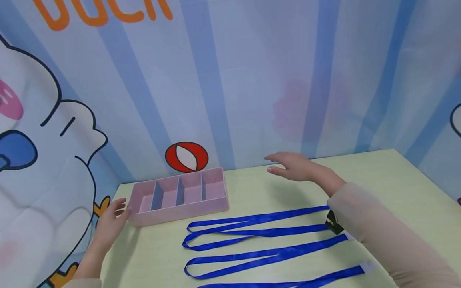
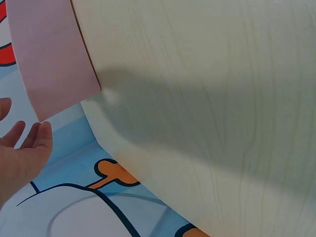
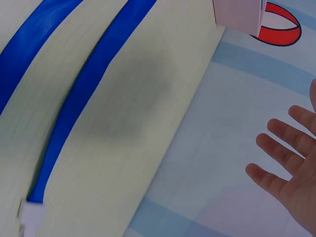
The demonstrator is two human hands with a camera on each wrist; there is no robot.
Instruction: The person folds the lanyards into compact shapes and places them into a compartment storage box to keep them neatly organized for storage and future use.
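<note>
Fingers of right hand and left hand relaxed, gripping nothing; best to steady pink four-compartment tray lightly by its left end, behind blue lanyards on the tabletop.

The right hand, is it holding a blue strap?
No, the right hand hangs in the air, touching none of the blue straps.

We log the four-compartment box at back left of the table, the backdrop just behind. Before the box, reaching rightward, we note lanyards in rows, one before another, looped ends left.
</note>
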